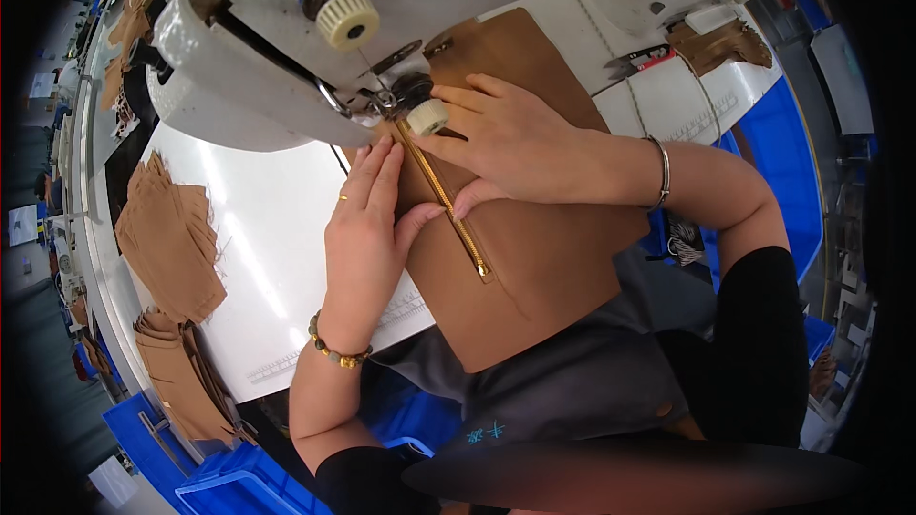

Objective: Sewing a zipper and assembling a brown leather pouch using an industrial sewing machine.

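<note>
A brown leather-like panel (563,257) lies under the head of a white sewing machine (248,86), its near edge hanging over the table front toward my lap. A gold-toothed zipper (469,246) runs along a slot in the panel, its far end under the needle area. My left hand (365,243) rests flat on the panel left of the zipper, fingertips close to the presser foot, thumb at the zipper's edge. On the other side, my right hand (525,148) presses the panel with fingers spread, thumb beside the zipper. Its fingertips are partly hidden behind a cream knob (427,116).
Brown cut pieces (172,238) lie at the white table's (277,219) left, with a folded stack (186,377) nearer. Thread snips (641,62) and brown scraps (725,46) sit at the far right. Blue bins stand at lower left (253,484) and right (787,172).
</note>
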Available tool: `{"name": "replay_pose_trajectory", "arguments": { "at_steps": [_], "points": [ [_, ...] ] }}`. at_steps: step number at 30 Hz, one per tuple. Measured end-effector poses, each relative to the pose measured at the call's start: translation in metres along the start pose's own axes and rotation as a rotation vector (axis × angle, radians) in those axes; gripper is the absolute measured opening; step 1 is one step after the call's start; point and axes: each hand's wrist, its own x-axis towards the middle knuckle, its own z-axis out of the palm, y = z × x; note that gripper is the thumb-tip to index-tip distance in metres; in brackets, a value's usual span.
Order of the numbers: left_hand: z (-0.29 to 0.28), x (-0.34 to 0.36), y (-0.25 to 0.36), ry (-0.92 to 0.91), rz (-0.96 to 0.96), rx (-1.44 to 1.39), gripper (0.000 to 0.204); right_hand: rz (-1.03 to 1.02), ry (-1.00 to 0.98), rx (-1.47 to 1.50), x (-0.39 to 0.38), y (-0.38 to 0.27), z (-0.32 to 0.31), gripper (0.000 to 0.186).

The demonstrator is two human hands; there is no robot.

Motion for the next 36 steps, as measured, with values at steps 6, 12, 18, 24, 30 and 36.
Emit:
{"name": "replay_pose_trajectory", "arguments": {
  "at_steps": [6,12,18,24,30,36],
  "points": [
    [0.000,0.004,0.001,-0.020,0.095,0.145,0.067,0.052,-0.073,0.035,0.000,0.000,0.001,0.089],
    [-0.002,0.004,0.002,-0.040,0.082,0.143,0.067,0.015,0.014,-0.013,0.000,0.000,0.003,0.085],
    [0.000,0.009,0.000,-0.009,0.098,0.157,0.067,0.004,0.021,-0.007,0.002,0.005,0.004,0.082],
    [0.001,0.008,-0.001,-0.012,0.091,0.175,0.067,-0.004,0.039,0.000,0.003,0.009,0.004,0.081],
    [0.004,0.000,0.003,0.017,0.089,0.138,0.061,0.043,-0.069,0.043,-0.011,-0.014,0.007,0.070],
    [-0.005,-0.056,0.036,0.252,-0.521,-1.109,0.058,0.005,-0.058,0.262,-0.073,-0.090,-0.017,0.069]
  ]
}}
